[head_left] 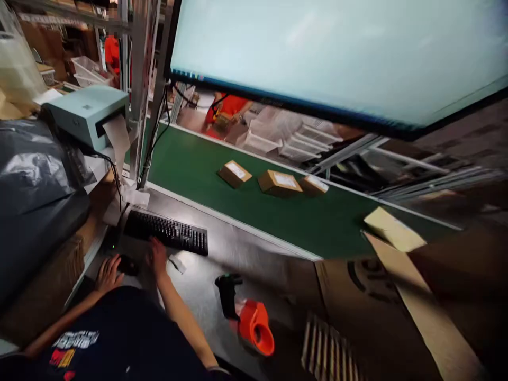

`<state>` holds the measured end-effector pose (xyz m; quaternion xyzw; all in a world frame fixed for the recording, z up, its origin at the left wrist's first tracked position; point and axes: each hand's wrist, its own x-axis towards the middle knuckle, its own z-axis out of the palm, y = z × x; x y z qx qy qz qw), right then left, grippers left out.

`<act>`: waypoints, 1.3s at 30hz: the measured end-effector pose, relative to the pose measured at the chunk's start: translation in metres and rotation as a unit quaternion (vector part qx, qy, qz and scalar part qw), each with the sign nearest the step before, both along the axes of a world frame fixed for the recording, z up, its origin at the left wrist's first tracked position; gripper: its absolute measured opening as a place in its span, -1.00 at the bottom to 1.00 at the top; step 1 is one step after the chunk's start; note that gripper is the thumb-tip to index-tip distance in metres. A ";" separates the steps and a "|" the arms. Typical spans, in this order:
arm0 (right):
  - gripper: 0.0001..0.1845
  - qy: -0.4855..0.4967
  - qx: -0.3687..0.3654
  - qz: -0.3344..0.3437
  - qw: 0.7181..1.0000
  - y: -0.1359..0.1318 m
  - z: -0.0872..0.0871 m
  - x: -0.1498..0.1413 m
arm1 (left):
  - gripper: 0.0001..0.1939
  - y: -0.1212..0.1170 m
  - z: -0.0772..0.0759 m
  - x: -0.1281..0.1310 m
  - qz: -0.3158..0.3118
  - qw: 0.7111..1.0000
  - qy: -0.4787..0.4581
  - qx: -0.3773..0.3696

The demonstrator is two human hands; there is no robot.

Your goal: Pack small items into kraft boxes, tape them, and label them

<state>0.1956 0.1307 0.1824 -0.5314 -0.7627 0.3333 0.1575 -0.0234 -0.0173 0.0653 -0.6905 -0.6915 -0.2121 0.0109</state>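
While the right hand (157,257) lies loosely extended, gripping nothing, at the near edge of the black rectangular plastic keyboard (166,230), the left hand (106,274) spreads unclenched beside the small black mouse (129,265). Beyond the keyboard, three labelled brown cardboard boxes (273,183) look finished; remaining keying cannot be judged.

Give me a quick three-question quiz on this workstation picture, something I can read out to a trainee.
1. Which of the person's hands is nearer the keyboard?
2. True or false: paper hangs from the front of the printer.
3. Which of these lies on the green surface under the screen?
A) The keyboard
B) Brown boxes
C) The computer mouse

Key:
1. The right hand
2. True
3. B
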 end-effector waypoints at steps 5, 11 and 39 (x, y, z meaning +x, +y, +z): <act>-0.53 -0.090 -0.014 -0.155 0.984 0.057 -0.020 0.025 | -0.40 -0.005 -0.008 -0.008 -0.004 0.998 -0.018 -0.056; -0.53 -0.143 0.012 -0.167 0.975 0.084 -0.025 0.041 | -0.41 -0.006 -0.009 -0.008 0.015 0.998 -0.044 -0.039; -0.64 -0.171 -0.078 -0.127 0.974 0.135 -0.011 0.072 | -0.41 -0.003 0.007 -0.016 -0.047 0.997 0.014 0.058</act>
